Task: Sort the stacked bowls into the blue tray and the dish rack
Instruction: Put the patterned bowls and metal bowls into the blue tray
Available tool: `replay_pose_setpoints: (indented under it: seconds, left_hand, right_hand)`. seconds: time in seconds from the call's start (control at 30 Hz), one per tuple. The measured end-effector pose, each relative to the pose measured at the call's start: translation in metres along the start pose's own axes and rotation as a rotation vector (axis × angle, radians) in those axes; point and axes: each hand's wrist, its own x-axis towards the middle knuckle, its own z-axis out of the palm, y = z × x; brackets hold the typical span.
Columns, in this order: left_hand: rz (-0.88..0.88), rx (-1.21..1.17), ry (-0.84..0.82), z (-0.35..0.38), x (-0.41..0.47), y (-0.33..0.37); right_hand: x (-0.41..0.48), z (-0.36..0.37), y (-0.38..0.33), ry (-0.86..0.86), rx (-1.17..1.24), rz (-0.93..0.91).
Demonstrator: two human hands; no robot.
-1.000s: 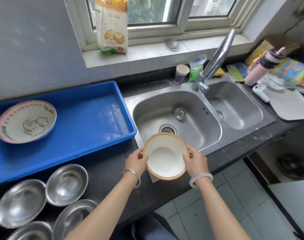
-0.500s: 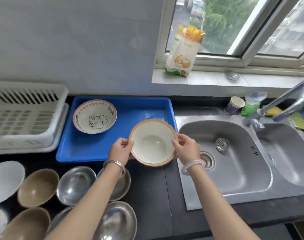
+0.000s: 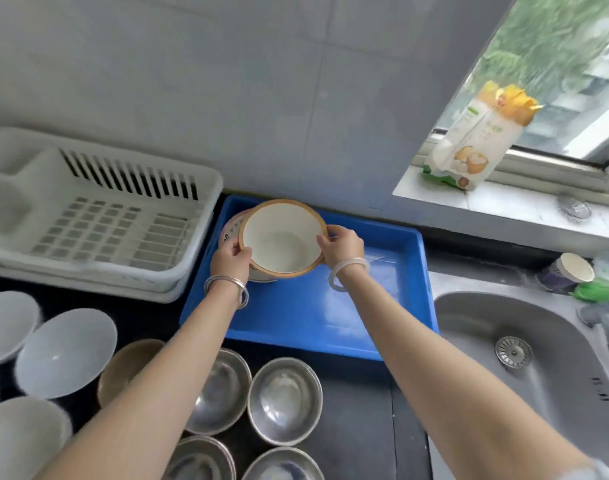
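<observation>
1. Both hands are on the same bowl. It's a white bowl with an orange rim [image 3: 282,240], and it sits upright with the open side facing up.
2. The left hand [image 3: 232,259] grips the near-left edge, with the thumb hooked over the rim and the fingers tucked underneath.
3. The right hand [image 3: 341,245] pinches the right side of the rim, thumb on top. So the hands are apart, one on each side, both clamped on that bowl.
4. The bowl is over the far-left corner of the blue tray [image 3: 296,313], right on top of a patterned bowl [image 3: 231,227] that's already lying there. I honestly can't tell if it's nested in it or held just above.
5. The white dish rack [image 3: 98,216] sits just left of the tray, against the wall.
6. On the dark counter [image 3: 358,427] nearer the person there's a bunch of steel bowls [image 3: 284,400], a couple of white bowls [image 3: 65,353] further left, and a brown bowl [image 3: 123,362] half hidden behind the left forearm.
7. The steel sink [image 3: 524,358] is right of the tray, with a paper cup [image 3: 566,273] behind it and a food bag [image 3: 476,140] on the windowsill.
</observation>
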Motion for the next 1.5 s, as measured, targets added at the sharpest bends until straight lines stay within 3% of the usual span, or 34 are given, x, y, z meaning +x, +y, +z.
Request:
replay_pose_setpoints:
  seconds: [0.4, 0.77, 1.27, 1.5]
  left_hand:
    - [-0.078, 0.061, -0.023, -0.009, 0.045, -0.019]
    - [-0.017, 0.059, 0.024, -0.014, 0.051, -0.024]
    - [0.011, -0.007, 0.030, -0.019, 0.011, -0.025]
    - [-0.095, -0.002, -0.034, -0.032, -0.067, -0.043]
  right_hand:
    - [0.038, 0.049, 0.002, -0.092, -0.149, 0.078]
    - [0.039, 0.065, 0.001, -0.124, -0.196, 0.057]
    - [0.007, 0.044, 0.007, -0.142, 0.091, 0.073]
    - [-0.049, 0.014, 0.027, -0.216, 0.117, -0.076]
